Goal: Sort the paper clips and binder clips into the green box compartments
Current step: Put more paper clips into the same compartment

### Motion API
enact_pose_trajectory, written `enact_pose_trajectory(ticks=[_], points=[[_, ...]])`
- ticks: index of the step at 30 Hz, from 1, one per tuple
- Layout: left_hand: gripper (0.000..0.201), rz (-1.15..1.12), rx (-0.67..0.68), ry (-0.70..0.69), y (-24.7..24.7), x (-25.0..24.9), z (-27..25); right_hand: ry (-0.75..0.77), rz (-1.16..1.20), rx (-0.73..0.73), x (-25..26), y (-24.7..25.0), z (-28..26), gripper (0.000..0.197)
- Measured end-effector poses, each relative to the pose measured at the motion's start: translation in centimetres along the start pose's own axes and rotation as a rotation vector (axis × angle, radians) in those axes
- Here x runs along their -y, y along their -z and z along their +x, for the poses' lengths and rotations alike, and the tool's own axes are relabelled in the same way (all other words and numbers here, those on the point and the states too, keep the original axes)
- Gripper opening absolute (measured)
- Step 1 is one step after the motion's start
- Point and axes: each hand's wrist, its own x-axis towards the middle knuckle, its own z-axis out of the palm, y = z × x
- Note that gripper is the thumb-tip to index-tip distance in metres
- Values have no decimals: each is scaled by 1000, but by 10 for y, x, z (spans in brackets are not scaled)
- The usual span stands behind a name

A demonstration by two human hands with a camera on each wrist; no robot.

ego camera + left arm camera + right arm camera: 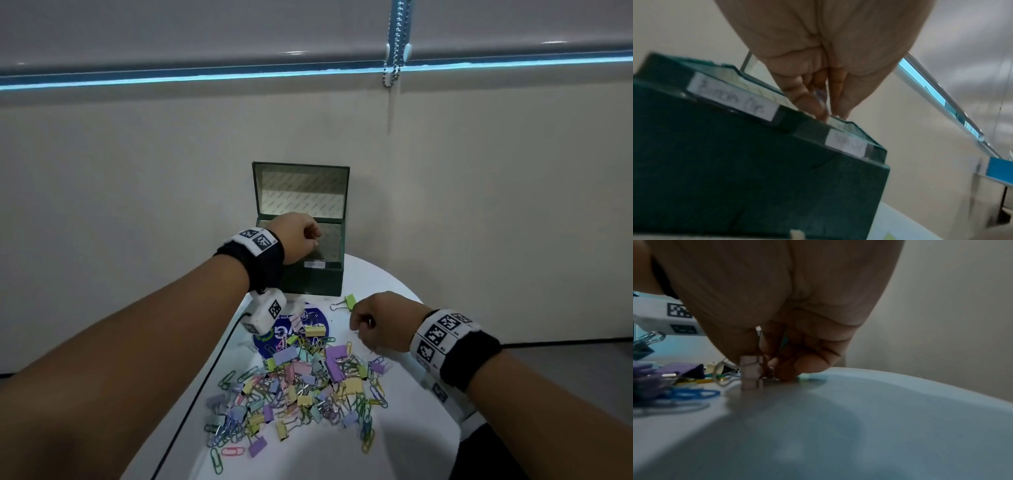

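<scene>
The green box (313, 282) stands open at the back of the table, lid upright. Its front rim carries two white labels, "Binder Clip" (733, 97) and "Paper Clip" (846, 144). My left hand (317, 240) hovers over the box; its fingertips (819, 110) are pinched on a thin pale paper clip (821, 95) just above the rim, between the two labels. A pile of pastel paper clips and binder clips (298, 383) covers the table's middle. My right hand (359, 330) is down at the pile's far right edge, fingers curled around several clips, with a pink binder clip (751, 373) at the thumb.
A lone green binder clip (349, 301) lies in front of the box. A round blue sticker (291, 334) sits under the pile's far end. A black cable (205, 377) runs along the round white table's (411, 445) left edge. A wall stands close behind.
</scene>
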Motion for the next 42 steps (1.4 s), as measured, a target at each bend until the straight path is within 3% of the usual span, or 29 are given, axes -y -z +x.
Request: enact_pose_trajectory(ticks=[4, 8, 12, 16, 20, 26, 30, 33, 37, 42], points=[[44, 2, 44, -21, -2, -5, -3, 22, 30, -31, 0, 1, -3, 24], [33, 3, -16, -81, 2, 7, -37, 117, 56, -177, -2, 5, -3, 24], [15, 188, 302, -91, -1, 29, -88, 134, 91, -237, -5, 6, -1, 21], [37, 250, 429, -87, -17, 47, -117, 82, 75, -207, -3, 7, -1, 20], [39, 220, 394, -126, -29, 53, -125, 56, 30, -110, 3, 1, -4, 23], [1, 191, 302, -81, -31, 52, -129, 81, 168, 7, 18, 6, -2, 27], [5, 200, 228, -48, -29, 54, -130, 66, 130, 29, 30, 5, 0, 14], [5, 168, 150, -2, -26, 55, -129, 42, 127, 62, 38, 3, 3, 16], [18, 133, 146, 45, -27, 59, -127, 24, 12, -20, 39, 0, 9, 8], [28, 120, 150, 41, -30, 60, -126, 7, -24, -12, 37, -6, 15, 10]])
